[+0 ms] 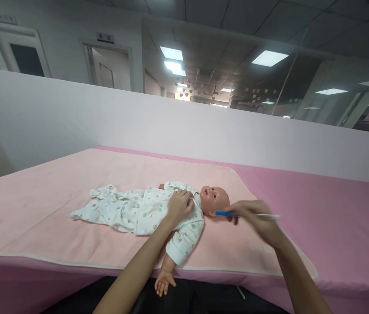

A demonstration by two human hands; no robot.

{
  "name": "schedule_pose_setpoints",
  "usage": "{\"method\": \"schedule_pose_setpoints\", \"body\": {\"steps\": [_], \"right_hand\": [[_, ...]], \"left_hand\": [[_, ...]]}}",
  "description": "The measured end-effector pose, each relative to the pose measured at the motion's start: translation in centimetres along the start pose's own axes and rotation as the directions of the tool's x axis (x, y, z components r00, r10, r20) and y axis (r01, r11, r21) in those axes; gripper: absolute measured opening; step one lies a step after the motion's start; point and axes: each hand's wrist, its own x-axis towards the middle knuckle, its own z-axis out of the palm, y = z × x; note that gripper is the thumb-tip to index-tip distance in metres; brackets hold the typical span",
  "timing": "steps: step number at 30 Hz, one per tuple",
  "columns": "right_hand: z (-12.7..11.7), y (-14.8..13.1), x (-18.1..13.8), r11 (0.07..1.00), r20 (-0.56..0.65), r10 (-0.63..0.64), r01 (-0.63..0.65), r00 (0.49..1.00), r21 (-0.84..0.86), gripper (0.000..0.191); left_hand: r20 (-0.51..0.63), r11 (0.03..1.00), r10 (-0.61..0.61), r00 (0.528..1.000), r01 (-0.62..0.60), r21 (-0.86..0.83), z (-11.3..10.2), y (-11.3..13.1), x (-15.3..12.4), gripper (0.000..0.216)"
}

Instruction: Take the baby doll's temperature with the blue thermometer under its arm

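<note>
A baby doll (215,199) in a white patterned sleepsuit (132,209) lies on its back on a light pink blanket (56,205), head to the right. My left hand (179,205) rests on the doll's chest with fingers curled on the fabric. My right hand (253,216) pinches a thin stick with a blue end (225,213). The blue tip sits at the side of the doll's head, near the ear. One doll arm (166,274) hangs over the front edge of the bed.
The blanket lies on a darker pink mattress (335,209) that stretches right. A white partition wall (171,126) runs behind the bed, with glass and an office ceiling above. The floor below the front edge is dark.
</note>
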Motion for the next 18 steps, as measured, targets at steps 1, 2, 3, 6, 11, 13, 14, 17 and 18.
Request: {"method": "schedule_pose_setpoints", "body": {"steps": [1,2,3,6,11,13,14,17,18], "right_hand": [[0.0,0.1,-0.7,1.000,-0.002,-0.018,0.018,1.000,-0.016,0.055],[0.3,0.3,-1.4,0.998,0.009,-0.043,0.044,0.999,-0.046,0.059],[0.7,0.8,-2.1,0.994,0.023,-0.066,0.068,0.998,-0.081,0.062],[3.1,3.6,-4.1,0.963,0.220,-0.157,0.199,0.963,-0.182,0.039],[5.1,9.9,-5.0,0.842,0.365,-0.192,0.344,0.911,-0.416,0.031],[4.8,11.7,-4.7,0.820,0.384,-0.185,0.358,0.905,-0.447,0.029],[4.6,12.3,-4.5,0.810,0.409,-0.184,0.374,0.894,-0.451,0.029],[4.3,13.5,-4.1,0.743,0.521,-0.201,0.476,0.829,-0.471,0.030],[4.2,13.7,-4.0,0.704,0.553,-0.214,0.520,0.805,-0.484,0.031]], "left_hand": [[0.001,1.000,0.002,1.000,-0.002,-0.002,0.0,0.0,0.0,0.013],[-0.001,1.000,0.003,1.000,-0.003,-0.004,0.0,0.0,-0.1,0.014],[-0.004,1.000,0.002,1.000,-0.003,-0.007,0.0,0.0,-0.1,0.015],[-0.009,1.000,0.009,1.000,-0.009,-0.014,-0.1,0.0,-0.1,0.015],[-0.004,0.998,0.049,0.999,-0.050,-0.025,-0.2,0.0,-0.2,0.016],[-0.008,0.998,0.055,0.998,-0.055,-0.033,-0.3,0.0,-0.2,0.016],[-0.011,0.998,0.054,0.999,-0.054,-0.038,-0.3,0.0,-0.3,0.016],[-0.021,0.997,0.048,0.999,-0.049,-0.060,-0.2,-0.2,-0.3,0.016],[-0.025,0.996,0.046,0.999,-0.048,-0.069,-0.2,-0.2,-0.3,0.016]]}}
